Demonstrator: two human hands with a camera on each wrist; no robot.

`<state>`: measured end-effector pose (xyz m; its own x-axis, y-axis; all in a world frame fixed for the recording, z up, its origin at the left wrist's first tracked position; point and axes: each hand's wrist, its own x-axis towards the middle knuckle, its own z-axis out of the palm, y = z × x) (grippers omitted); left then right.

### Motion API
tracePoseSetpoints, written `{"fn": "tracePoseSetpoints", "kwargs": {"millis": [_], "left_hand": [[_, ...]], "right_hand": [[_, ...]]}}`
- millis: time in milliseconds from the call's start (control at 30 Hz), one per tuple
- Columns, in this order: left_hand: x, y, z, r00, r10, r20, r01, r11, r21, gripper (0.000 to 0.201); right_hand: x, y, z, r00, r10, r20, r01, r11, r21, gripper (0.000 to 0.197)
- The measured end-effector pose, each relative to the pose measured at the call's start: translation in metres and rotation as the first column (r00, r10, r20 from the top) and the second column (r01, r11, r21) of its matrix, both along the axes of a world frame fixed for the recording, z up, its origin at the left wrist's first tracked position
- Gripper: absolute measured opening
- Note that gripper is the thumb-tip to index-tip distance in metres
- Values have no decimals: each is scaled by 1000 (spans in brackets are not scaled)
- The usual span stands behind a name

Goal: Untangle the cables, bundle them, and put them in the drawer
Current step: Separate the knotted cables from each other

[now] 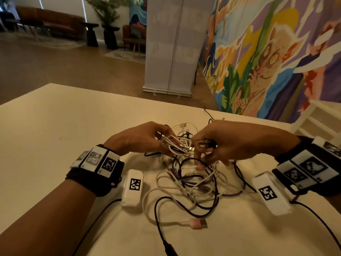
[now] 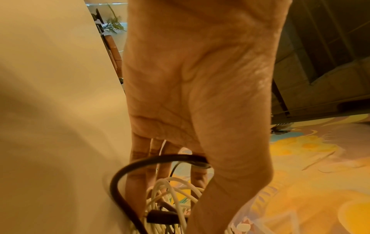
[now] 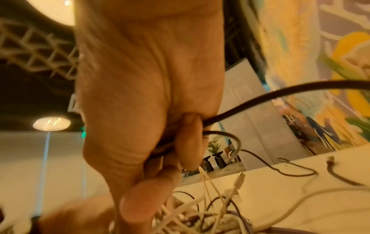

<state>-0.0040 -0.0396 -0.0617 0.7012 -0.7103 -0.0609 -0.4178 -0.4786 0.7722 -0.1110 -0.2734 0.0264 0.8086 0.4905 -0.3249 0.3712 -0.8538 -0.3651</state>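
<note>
Nearest me, at six o'clock on the pale surface (image 1: 55, 126), a pink-collared USB plug (image 1: 198, 224) lies with its long axis running three to nine o'clock, well apart from both hands. Just beyond it sprawls the cable tangle (image 1: 193, 182): white, purple and black cords looped through one another, loose below, knotted tight toward twelve o'clock.

Over that knot my left hand (image 1: 140, 139) comes in from nine o'clock, fingers curled round a bunch of white loops. My right hand (image 1: 221, 143) faces it from three o'clock; the right wrist view shows its thumb pinching a black cable (image 3: 260, 98) against the fingers. The two hands are almost touching, so I judge either is equally near the knot, and the black cable has to be drawn toward three o'clock, away from the left. No drawer shows in any view.
</note>
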Motion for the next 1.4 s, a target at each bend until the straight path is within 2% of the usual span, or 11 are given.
{"fn": "tracePoseSetpoints", "kwargs": {"millis": [133, 267, 333, 467, 533, 700, 867, 900, 1000, 1067, 1400], "left_hand": [[0, 1, 0, 1000, 7, 3, -7, 1000, -8, 25], [1, 1, -1, 1000, -8, 19, 8, 1000, -26, 23], [2, 1, 1, 998, -38, 47, 38, 999, 5, 27], [-4, 8, 22, 989, -133, 69, 130, 990, 49, 57], [-13, 6, 36, 980, -152, 127, 156, 988, -18, 55], [-32, -15, 47, 928, -238, 286, 271, 959, -81, 21], [-31, -14, 49, 990, -31, 138, 98, 854, -512, 17], [-31, -13, 49, 996, 5, 88, 49, 801, -597, 18], [-29, -15, 50, 996, 90, -4, -63, 660, -748, 22], [-29, -18, 49, 992, 113, -57, -113, 598, -793, 27], [-35, -21, 48, 963, 97, -253, -268, 469, -841, 37]], "right_hand": [[-10, -21, 28, 959, -228, 171, 132, 887, 443, 36], [-10, -51, 29, 861, -498, 100, 169, 466, 869, 39], [-8, -61, 27, 845, -534, 18, 176, 310, 934, 38], [-7, -69, 21, 794, -605, -67, 253, 228, 940, 42], [-6, -69, 19, 776, -622, -107, 282, 190, 940, 44], [-1, -69, 15, 715, -689, -120, 357, 212, 910, 46], [-7, -61, 11, 402, -890, 218, 443, 397, 804, 32], [-11, -54, 12, 427, -861, 277, 420, 460, 782, 35], [-23, -21, 10, 741, -618, 265, 330, 678, 657, 41], [-25, -2, 1, 851, -483, 209, 303, 774, 556, 44], [-11, 22, -9, 816, -478, 326, 215, 774, 595, 37]]}}
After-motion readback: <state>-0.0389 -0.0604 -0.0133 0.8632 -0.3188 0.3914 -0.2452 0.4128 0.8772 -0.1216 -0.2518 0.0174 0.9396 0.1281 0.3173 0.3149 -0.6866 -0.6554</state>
